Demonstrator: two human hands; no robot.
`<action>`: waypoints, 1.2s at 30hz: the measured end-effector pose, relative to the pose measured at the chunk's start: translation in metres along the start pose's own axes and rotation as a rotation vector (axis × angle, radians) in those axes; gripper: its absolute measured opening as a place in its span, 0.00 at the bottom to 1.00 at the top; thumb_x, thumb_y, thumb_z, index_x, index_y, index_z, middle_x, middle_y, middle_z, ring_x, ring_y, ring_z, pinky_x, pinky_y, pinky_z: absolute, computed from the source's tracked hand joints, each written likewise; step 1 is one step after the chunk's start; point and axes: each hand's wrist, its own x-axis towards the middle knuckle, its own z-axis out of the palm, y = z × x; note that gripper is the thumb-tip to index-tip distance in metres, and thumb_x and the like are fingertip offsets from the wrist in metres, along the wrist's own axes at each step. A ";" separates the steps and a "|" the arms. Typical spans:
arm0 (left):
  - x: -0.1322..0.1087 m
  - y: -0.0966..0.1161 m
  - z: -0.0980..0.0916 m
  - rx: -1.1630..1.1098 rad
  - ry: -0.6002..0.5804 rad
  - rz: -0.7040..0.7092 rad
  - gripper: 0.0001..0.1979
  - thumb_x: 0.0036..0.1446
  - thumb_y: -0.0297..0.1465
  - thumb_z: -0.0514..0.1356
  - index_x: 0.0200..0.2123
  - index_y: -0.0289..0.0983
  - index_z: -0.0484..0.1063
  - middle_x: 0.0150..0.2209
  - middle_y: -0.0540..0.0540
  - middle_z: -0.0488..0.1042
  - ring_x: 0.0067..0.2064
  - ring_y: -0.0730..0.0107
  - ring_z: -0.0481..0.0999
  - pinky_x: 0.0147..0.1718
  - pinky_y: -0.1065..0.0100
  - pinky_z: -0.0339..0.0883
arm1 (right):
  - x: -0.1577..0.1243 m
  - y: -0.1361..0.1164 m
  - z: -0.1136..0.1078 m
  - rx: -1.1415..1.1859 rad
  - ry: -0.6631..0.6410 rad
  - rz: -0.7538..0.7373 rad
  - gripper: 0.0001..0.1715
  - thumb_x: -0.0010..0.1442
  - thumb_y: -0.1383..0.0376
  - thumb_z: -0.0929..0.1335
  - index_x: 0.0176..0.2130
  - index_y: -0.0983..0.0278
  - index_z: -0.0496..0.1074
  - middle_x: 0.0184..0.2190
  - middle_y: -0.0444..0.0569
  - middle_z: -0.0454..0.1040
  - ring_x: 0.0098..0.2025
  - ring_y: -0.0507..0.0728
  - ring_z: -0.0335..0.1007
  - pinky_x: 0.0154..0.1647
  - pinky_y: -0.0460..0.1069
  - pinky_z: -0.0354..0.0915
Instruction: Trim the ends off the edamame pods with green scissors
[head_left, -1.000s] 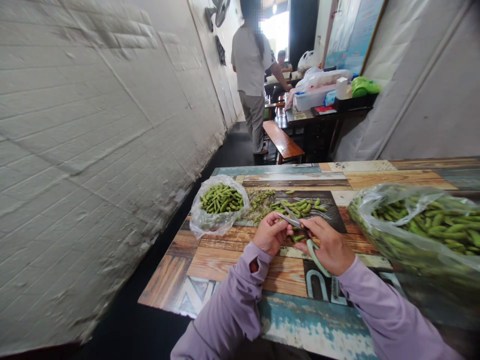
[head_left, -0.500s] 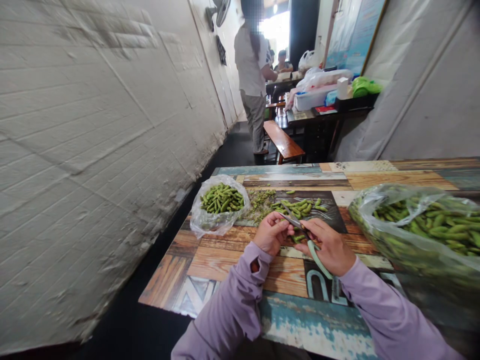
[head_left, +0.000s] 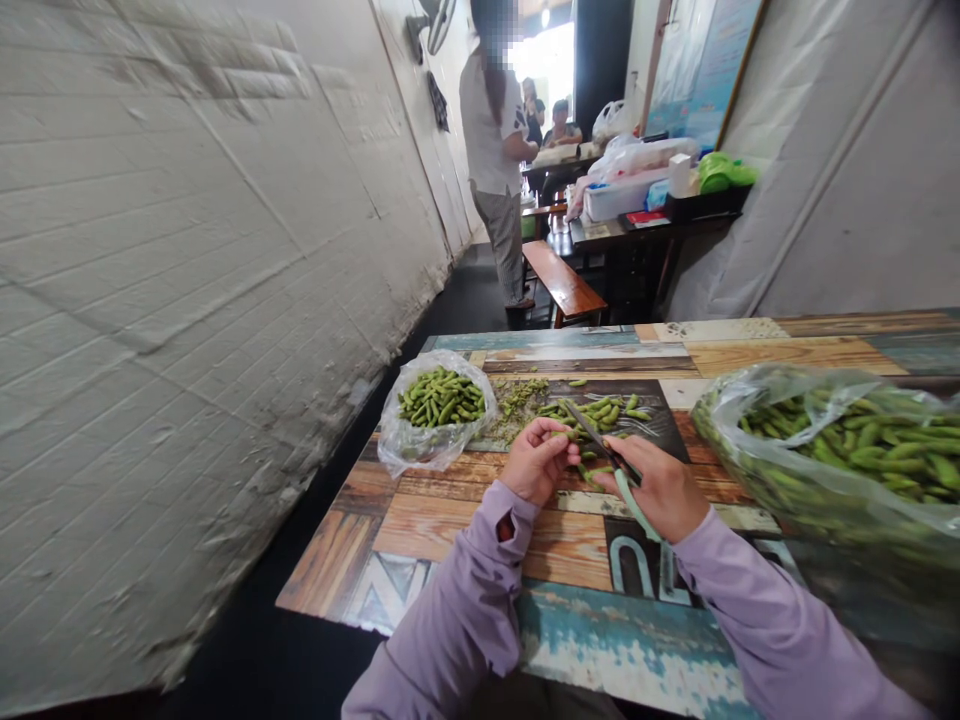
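My left hand [head_left: 536, 462] is pinched closed on a green edamame pod [head_left: 564, 434], mostly hidden by the fingers. Wrapped round a pair of scissors [head_left: 628, 495] with pale green handles is my right hand [head_left: 664, 488]; the dark blades point up and left, just beside the left fingertips. Beyond both hands lies a loose pile of edamame pods [head_left: 600, 410] on a dark patch of the table. Small green trimmings [head_left: 517, 400] are scattered to the left of that pile.
An open clear bag of pods [head_left: 442, 397] stands at the table's left edge. At the right is a larger plastic bag [head_left: 885, 450] full of pods. Past the patchwork table [head_left: 450, 510] are a wooden bench [head_left: 562, 280], a standing person [head_left: 491, 130] and a laden table. White wall [head_left: 187, 300] runs along the left.
The scissor blades have swung from pointing left across my left fingertips to a steeper angle, a little apart from them. The standing person's arm has drawn closer to the body.
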 end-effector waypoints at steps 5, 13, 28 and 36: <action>0.003 0.010 -0.005 -0.073 0.050 -0.033 0.14 0.41 0.32 0.66 0.32 0.35 0.68 0.27 0.52 0.69 0.28 0.75 0.72 0.29 0.70 0.69 | 0.002 0.006 -0.003 -0.039 0.115 0.083 0.22 0.57 0.57 0.66 0.50 0.62 0.68 0.40 0.52 0.74 0.41 0.59 0.73 0.41 0.52 0.70; 0.007 -0.004 -0.007 0.659 0.023 0.194 0.08 0.45 0.34 0.65 0.26 0.35 0.75 0.21 0.50 0.64 0.24 0.75 0.63 0.24 0.74 0.58 | 0.003 0.008 -0.004 -0.014 0.136 0.081 0.22 0.57 0.56 0.66 0.50 0.60 0.68 0.40 0.51 0.75 0.42 0.59 0.73 0.43 0.54 0.70; 0.007 -0.023 -0.016 1.409 -0.174 0.539 0.07 0.53 0.27 0.59 0.30 0.41 0.77 0.29 0.45 0.64 0.31 0.68 0.67 0.35 0.68 0.63 | 0.000 0.005 0.002 -0.021 0.089 0.069 0.21 0.57 0.57 0.66 0.50 0.61 0.67 0.40 0.51 0.74 0.40 0.59 0.74 0.41 0.53 0.70; 0.005 -0.022 -0.012 1.563 -0.222 0.589 0.09 0.55 0.22 0.53 0.32 0.37 0.72 0.34 0.44 0.66 0.34 0.69 0.68 0.33 0.70 0.63 | -0.001 0.007 0.004 -0.027 0.091 0.047 0.20 0.58 0.58 0.66 0.49 0.62 0.68 0.39 0.51 0.74 0.40 0.58 0.74 0.40 0.51 0.70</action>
